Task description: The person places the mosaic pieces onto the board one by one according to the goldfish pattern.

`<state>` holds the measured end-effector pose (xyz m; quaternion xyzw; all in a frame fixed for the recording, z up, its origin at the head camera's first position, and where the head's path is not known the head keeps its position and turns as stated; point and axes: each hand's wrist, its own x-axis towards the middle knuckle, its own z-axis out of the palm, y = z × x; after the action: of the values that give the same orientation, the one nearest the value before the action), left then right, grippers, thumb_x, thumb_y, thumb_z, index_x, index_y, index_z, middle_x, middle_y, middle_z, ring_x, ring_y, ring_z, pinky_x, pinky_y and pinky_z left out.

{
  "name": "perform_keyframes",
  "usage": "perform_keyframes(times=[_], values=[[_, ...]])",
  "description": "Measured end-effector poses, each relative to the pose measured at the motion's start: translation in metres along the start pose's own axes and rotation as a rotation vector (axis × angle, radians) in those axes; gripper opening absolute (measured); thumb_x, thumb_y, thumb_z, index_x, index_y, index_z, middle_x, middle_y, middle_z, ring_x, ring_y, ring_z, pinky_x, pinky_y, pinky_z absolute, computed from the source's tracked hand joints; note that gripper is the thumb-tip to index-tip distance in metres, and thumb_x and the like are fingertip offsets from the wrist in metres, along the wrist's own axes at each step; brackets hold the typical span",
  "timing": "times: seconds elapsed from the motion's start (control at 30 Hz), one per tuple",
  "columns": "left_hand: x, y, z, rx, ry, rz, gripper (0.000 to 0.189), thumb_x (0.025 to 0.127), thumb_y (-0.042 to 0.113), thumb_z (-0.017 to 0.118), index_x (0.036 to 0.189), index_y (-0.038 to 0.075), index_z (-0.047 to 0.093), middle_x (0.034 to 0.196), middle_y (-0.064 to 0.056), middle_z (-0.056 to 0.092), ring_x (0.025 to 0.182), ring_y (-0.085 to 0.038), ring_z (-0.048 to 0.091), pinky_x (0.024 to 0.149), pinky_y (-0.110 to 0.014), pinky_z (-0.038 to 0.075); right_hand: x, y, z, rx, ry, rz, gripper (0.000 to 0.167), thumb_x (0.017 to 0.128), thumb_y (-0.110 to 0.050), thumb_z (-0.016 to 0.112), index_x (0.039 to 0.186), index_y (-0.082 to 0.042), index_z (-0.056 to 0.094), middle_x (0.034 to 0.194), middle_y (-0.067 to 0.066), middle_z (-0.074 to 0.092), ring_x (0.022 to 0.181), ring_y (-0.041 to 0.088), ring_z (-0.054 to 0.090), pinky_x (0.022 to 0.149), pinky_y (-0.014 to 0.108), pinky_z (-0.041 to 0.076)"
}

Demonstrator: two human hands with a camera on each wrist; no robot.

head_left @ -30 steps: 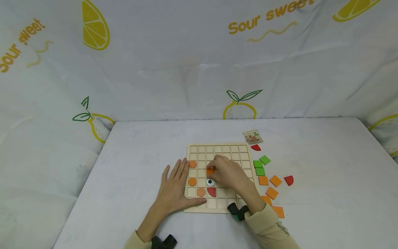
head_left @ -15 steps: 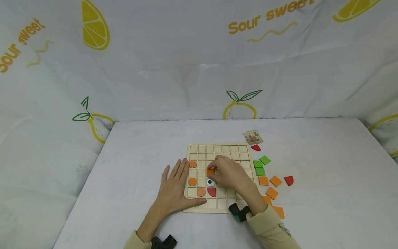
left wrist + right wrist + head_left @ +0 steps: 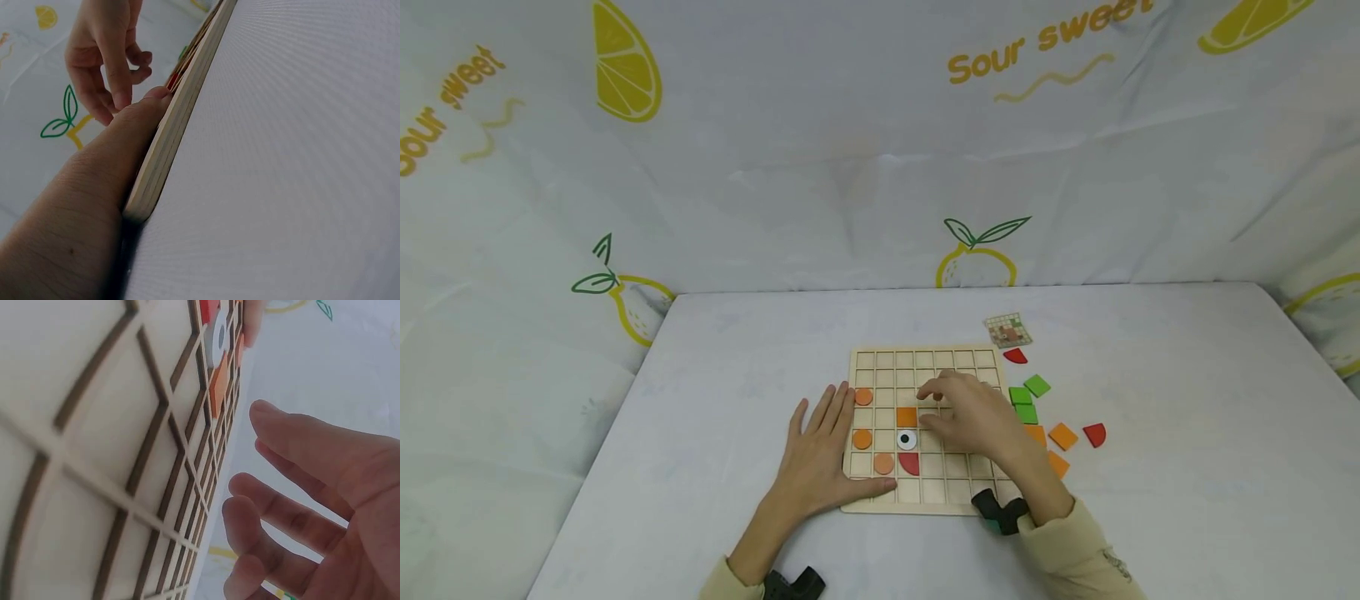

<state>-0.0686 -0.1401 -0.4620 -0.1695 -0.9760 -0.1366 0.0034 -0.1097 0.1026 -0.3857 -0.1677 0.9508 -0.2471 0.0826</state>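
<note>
White cloth printed with lemons and the words "Sour sweet" (image 3: pixel 805 167) rises behind a white-covered table (image 3: pixel 752 350). On the table lies a square wooden grid board (image 3: pixel 917 507), flat, its cells divided by thin ridges. Left hand (image 3: pixel 823 454): laid at the board's left edge, fingers straight, thumb stretched well apart from them with its tip on the near part of the board. Right hand (image 3: pixel 966 412): above the right half of the board, fingers loosely bent and parted, a gap between thumb and index finger, just beside the orange square but apart from it. A small picture card (image 3: pixel 1008 330) lies near the board's far right corner. Orange square (image 3: pixel 907 417): in the board, third column from the left, fourth row from the far side. Loose orange squares (image 3: pixel 1063 437) and three green squares (image 3: pixel 1026 414) lie along the board's right side, some partly hidden by the right forearm. Directly nearer than the orange square, in the same column, are a white disc with a black dot (image 3: pixel 907 439) and then a red quarter-round (image 3: pixel 909 464); three orange discs (image 3: pixel 862 439) occupy cells to the left. Two further red quarter-rounds (image 3: pixel 1095 435) lie loose at the right
</note>
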Motion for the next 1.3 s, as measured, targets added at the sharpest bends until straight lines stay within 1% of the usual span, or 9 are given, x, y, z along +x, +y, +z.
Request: perform_keyframes(times=[0.17, 0.3, 0.37, 0.57, 0.67, 0.9, 1.03, 1.23, 1.3], values=[[0.0, 0.0, 0.0, -0.001, 0.002, -0.002, 0.132, 0.07, 0.09, 0.059, 0.164, 0.006, 0.02, 0.173, -0.007, 0.017, 0.161, -0.028, 0.018, 0.126, -0.061, 0.012, -0.009, 0.012, -0.014, 0.013, 0.023, -0.029, 0.02, 0.089, -0.019, 0.079, 0.107, -0.011, 0.076, 0.104, 0.006, 0.072, 0.078, 0.015, 0.061, 0.068, 0.031, 0.051], [0.0, 0.0, -0.001, 0.004, 0.008, 0.002, 0.132, 0.07, 0.091, 0.058, 0.164, 0.006, 0.019, 0.173, -0.007, 0.016, 0.161, -0.028, 0.017, 0.126, -0.061, 0.011, -0.019, 0.025, -0.027, 0.007, 0.048, -0.026, 0.021, 0.089, -0.02, 0.079, 0.108, -0.011, 0.076, 0.109, 0.007, 0.072, 0.074, 0.012, 0.059, 0.065, 0.028, 0.05], [0.0, 0.0, -0.001, 0.003, 0.009, 0.005, 0.132, 0.07, 0.091, 0.058, 0.164, 0.006, 0.019, 0.173, -0.007, 0.016, 0.161, -0.028, 0.017, 0.126, -0.061, 0.011, -0.025, 0.032, -0.032, 0.013, 0.057, -0.011, 0.022, 0.089, -0.021, 0.079, 0.109, -0.012, 0.076, 0.111, 0.008, 0.073, 0.071, 0.011, 0.058, 0.062, 0.028, 0.049], [0.0, -0.001, 0.0, 0.0, 0.014, 0.005, 0.132, 0.07, 0.09, 0.059, 0.163, 0.006, 0.02, 0.173, -0.008, 0.017, 0.161, -0.028, 0.018, 0.126, -0.061, 0.012, -0.043, 0.06, -0.046, 0.024, 0.073, 0.037, 0.025, 0.09, -0.023, 0.078, 0.111, -0.01, 0.076, 0.112, 0.009, 0.073, 0.074, 0.012, 0.06, 0.061, 0.027, 0.049], [0.0, -0.002, 0.0, 0.0, 0.017, 0.006, 0.132, 0.07, 0.091, 0.058, 0.163, 0.006, 0.02, 0.173, -0.008, 0.017, 0.161, -0.028, 0.018, 0.126, -0.062, 0.012, -0.052, 0.075, -0.053, 0.038, 0.061, 0.063, 0.029, 0.09, -0.023, 0.078, 0.115, -0.008, 0.076, 0.111, 0.01, 0.072, 0.07, 0.011, 0.057, 0.055, 0.025, 0.046], [-0.001, -0.002, 0.0, -0.01, 0.027, 0.018, 0.132, 0.07, 0.093, 0.056, 0.163, 0.006, 0.02, 0.173, -0.007, 0.018, 0.161, -0.028, 0.019, 0.125, -0.061, 0.011, -0.071, 0.107, -0.065, -0.002, 0.058, 0.13, 0.035, 0.087, -0.02, 0.081, 0.117, -0.004, 0.075, 0.113, 0.018, 0.072, 0.071, 0.012, 0.057, 0.055, 0.023, 0.046], [0.0, -0.003, 0.001, -0.012, 0.034, 0.021, 0.132, 0.071, 0.093, 0.055, 0.163, 0.005, 0.022, 0.173, -0.008, 0.019, 0.161, -0.029, 0.02, 0.125, -0.062, 0.012, -0.077, 0.123, -0.071, 0.01, 0.019, 0.142, 0.036, 0.086, -0.015, 0.081, 0.118, -0.001, 0.073, 0.116, 0.019, 0.071, 0.075, 0.014, 0.059, 0.056, 0.021, 0.048], [0.0, -0.002, 0.001, -0.014, -0.017, 0.004, 0.133, 0.071, 0.093, 0.055, 0.164, 0.007, 0.015, 0.174, -0.005, 0.011, 0.162, -0.026, 0.013, 0.127, -0.06, 0.008, -0.079, 0.137, -0.073, 0.008, -0.125, 0.223, 0.041, 0.086, -0.014, 0.081, 0.123, 0.0, 0.071, 0.117, 0.02, 0.07, 0.079, 0.016, 0.057, 0.062, 0.024, 0.051], [0.0, -0.002, 0.001, -0.012, -0.022, 0.003, 0.133, 0.071, 0.093, 0.055, 0.164, 0.007, 0.014, 0.174, -0.005, 0.011, 0.162, -0.026, 0.013, 0.127, -0.059, 0.007, -0.079, 0.14, -0.072, 0.013, -0.155, 0.23, 0.04, 0.085, -0.011, 0.08, 0.123, -0.001, 0.072, 0.116, 0.018, 0.07, 0.08, 0.016, 0.057, 0.065, 0.025, 0.052]])
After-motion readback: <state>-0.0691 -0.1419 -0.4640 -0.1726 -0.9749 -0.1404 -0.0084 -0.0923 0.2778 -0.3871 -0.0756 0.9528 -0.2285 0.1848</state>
